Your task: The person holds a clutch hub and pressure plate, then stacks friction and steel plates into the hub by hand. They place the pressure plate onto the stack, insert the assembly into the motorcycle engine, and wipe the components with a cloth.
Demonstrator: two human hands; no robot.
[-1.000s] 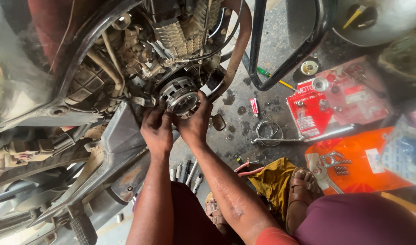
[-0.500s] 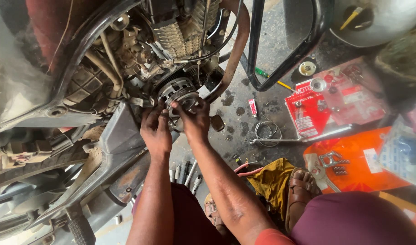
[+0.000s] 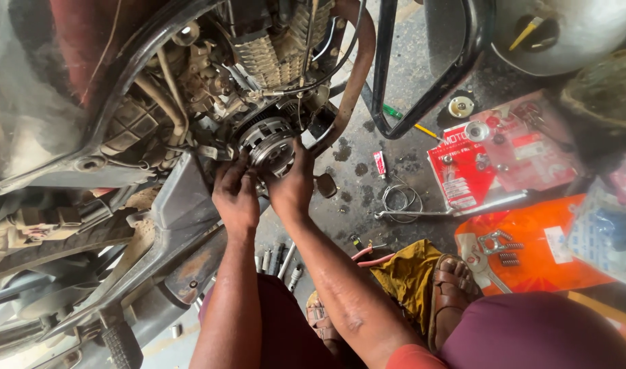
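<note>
Nearest the camera, at six o'clock: maroon-clad legs, a sandalled foot (image 3: 451,290) at four o'clock resting on a mustard-yellow rag (image 3: 408,277). Just above, a row of sockets and bits (image 3: 277,258) lying on the oily floor (image 3: 357,198) between the forearms.

Further up, both hands together at the middle of the view. Left hand (image 3: 235,198) at the seven-o'clock edge of the round metal clutch assembly (image 3: 270,147), fingers curled up against its rim. Right hand (image 3: 291,186) at the five-o'clock edge, thumb pressed on the face. Touching it from both sides; whether gripped fast or only steadied, cannot tell. Clutch assembly seated in the side of the motorcycle engine (image 3: 258,61), at about twelve o'clock from the hands.

Out at three o'clock: an orange plastic bag (image 3: 531,246) bearing small springs and a bracket, a long wrench (image 3: 442,212), a coil of wire (image 3: 398,198), a red parts packet (image 3: 463,174). Farther, at one o'clock, a small tube (image 3: 380,164), a green-handled screwdriver (image 3: 401,117), a black frame tube (image 3: 422,102), and a silver fuel tank (image 3: 572,31) at the far corner.
</note>
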